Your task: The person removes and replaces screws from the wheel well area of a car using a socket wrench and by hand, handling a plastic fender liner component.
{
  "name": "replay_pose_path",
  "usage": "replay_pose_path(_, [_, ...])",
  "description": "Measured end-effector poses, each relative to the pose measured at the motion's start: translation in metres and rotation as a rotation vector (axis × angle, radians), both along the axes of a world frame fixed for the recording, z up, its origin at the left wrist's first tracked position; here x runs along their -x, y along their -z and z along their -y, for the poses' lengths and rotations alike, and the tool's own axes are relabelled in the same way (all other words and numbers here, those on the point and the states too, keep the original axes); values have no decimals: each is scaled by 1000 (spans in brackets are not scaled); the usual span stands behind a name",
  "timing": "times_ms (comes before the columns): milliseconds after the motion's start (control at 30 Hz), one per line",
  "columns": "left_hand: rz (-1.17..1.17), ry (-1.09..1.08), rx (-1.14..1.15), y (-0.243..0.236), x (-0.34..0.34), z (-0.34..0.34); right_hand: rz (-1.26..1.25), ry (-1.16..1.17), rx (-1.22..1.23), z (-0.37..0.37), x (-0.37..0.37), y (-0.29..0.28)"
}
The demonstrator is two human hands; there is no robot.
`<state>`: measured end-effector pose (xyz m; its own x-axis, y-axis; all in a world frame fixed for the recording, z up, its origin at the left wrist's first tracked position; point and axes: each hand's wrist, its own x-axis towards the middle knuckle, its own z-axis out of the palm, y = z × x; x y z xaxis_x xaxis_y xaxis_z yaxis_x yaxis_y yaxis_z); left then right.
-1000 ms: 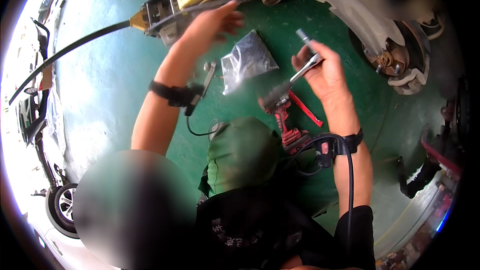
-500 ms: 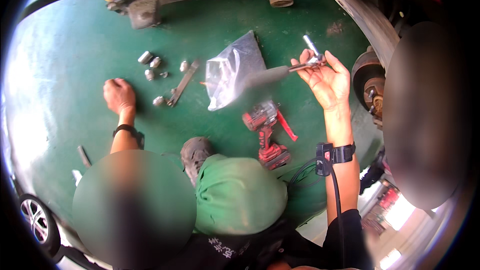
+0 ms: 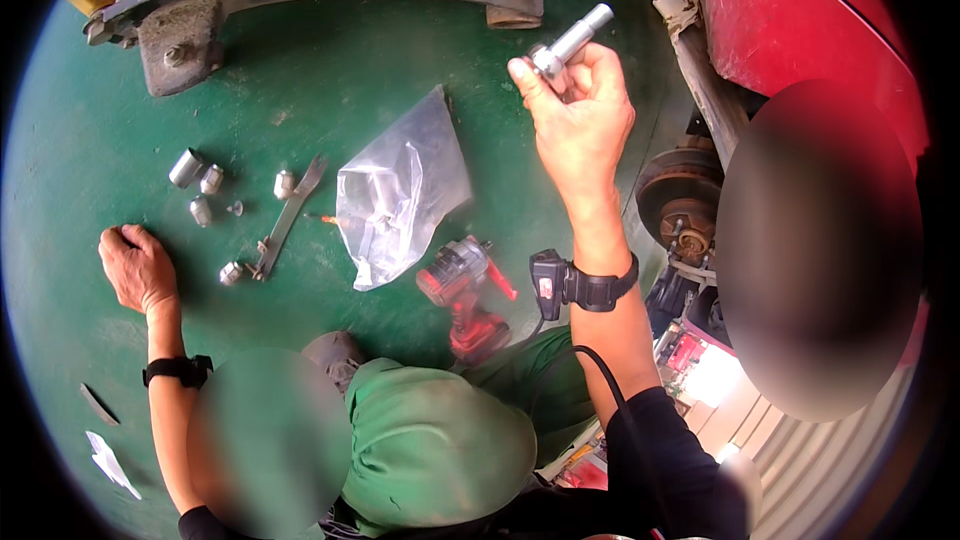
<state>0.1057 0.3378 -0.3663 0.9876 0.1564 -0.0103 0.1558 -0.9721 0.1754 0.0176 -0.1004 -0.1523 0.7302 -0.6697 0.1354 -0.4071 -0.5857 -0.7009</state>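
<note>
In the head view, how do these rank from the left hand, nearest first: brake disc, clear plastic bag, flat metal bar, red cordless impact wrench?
1. Flat metal bar: right of the left hand.
2. Clear plastic bag: beyond the bar.
3. Red cordless impact wrench: below the bag.
4. Brake disc: far right.

the green floor (image 3: 110, 150) was brightly lit; the plastic bag (image 3: 425, 180) glinted, and white glare washed out a patch at lower right. heavy blur covered two oval areas. fisheye distortion curved the edges toward a black rim.
</note>
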Motion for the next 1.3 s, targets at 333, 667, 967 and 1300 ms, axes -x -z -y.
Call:
replay_pose_path(333, [-17, -18, 41, -6, 1, 4, -168, 220, 641, 60, -23, -10])
replay_pose_path(667, [4, -13, 0, -3, 1, 2, -86, 34, 957, 99, -6, -8])
replay_pose_path(967, [9, -7, 8, -5, 1, 4, 39, 5, 749, 109, -15, 6])
replay_pose_path(1300, [-8, -12, 6, -5, 0, 6, 306, -71, 569, 130, -27, 19])
